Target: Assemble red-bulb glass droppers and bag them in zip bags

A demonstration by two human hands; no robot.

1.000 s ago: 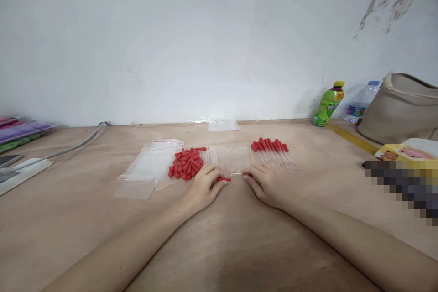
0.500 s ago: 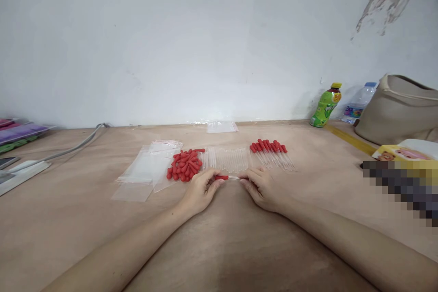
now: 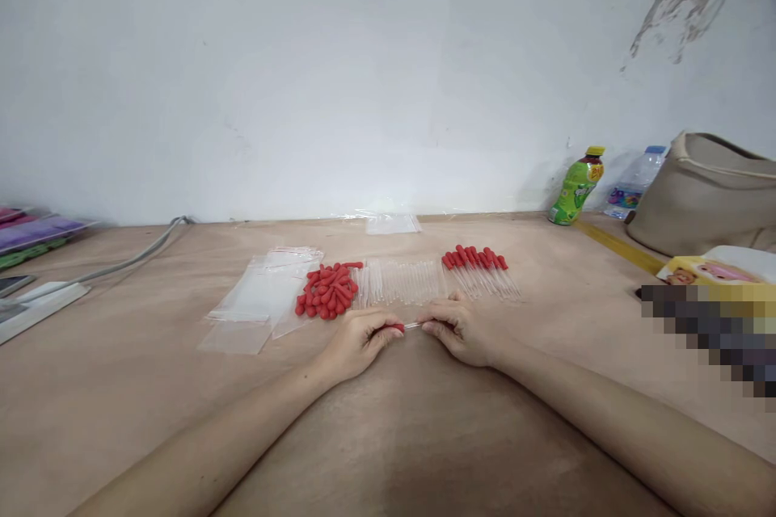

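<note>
My left hand point(image 3: 364, 341) pinches a red rubber bulb point(image 3: 398, 327), most of it covered by the fingers. From its right end a clear glass dropper tube point(image 3: 412, 325) runs into the closed fingers of my right hand point(image 3: 454, 329). Tube and bulb meet end to end between the hands, just above the table. Behind my left hand lies a heap of red rubber bulbs point(image 3: 327, 291). A row of loose clear tubes point(image 3: 403, 283) is spread beyond both hands. To the right, several droppers with red bulbs fitted point(image 3: 478, 266) lie side by side.
Clear zip bags point(image 3: 255, 291) lie left of the bulbs, and another bag point(image 3: 393, 224) is by the wall. A green bottle point(image 3: 575, 187), a water bottle point(image 3: 636, 182) and a beige bag point(image 3: 703, 194) stand at the right. A grey cable point(image 3: 139, 256) crosses the left side.
Both hands have come slightly nearer to me and to each other. Less of the red bulb and of the tube shows between the fingers now.
</note>
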